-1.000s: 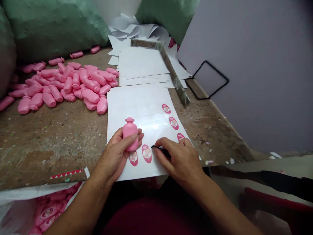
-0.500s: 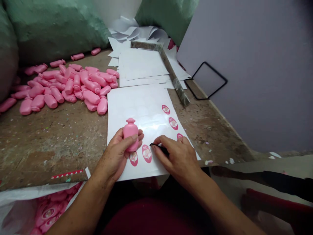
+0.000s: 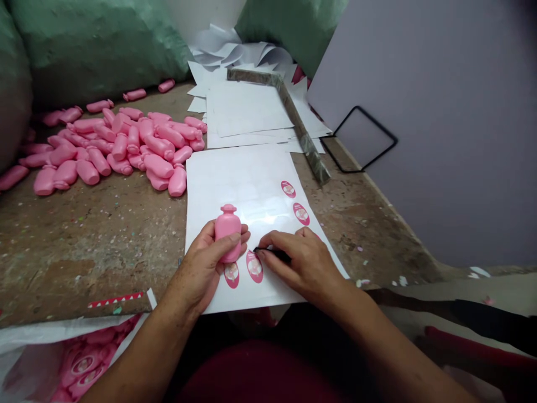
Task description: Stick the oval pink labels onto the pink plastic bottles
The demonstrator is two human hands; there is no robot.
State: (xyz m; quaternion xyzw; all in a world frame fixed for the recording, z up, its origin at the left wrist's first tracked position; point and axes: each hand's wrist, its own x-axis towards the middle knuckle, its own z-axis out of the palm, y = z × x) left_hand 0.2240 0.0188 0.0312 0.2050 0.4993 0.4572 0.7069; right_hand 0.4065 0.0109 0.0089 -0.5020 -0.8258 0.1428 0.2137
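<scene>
My left hand point(image 3: 208, 254) holds a small pink plastic bottle point(image 3: 227, 232) upright, thumb across its front. Under it lies a white sticker sheet point(image 3: 235, 173) with several oval pink labels along its lower and right parts. My right hand point(image 3: 304, 257) pinches a slim black pointed tool point(image 3: 277, 253); its exact kind is hidden by the fingers. The tool's tip touches or nearly touches the top edge of one oval label point(image 3: 254, 267). Another label point(image 3: 231, 275) sits just below the bottle, by my left fingers.
A heap of pink bottles point(image 3: 119, 145) lies at the left, before a green sack point(image 3: 104, 45). More white sheets point(image 3: 247, 109) sit behind, under a bent taped bar point(image 3: 300, 126). At lower left, a white bag point(image 3: 25, 341) contains labelled bottles. A black wire frame point(image 3: 380, 155) stands right.
My right hand has moved slightly left, bringing the black tool's tip from beside the oval label to its top edge. My left hand still holds the bottle.
</scene>
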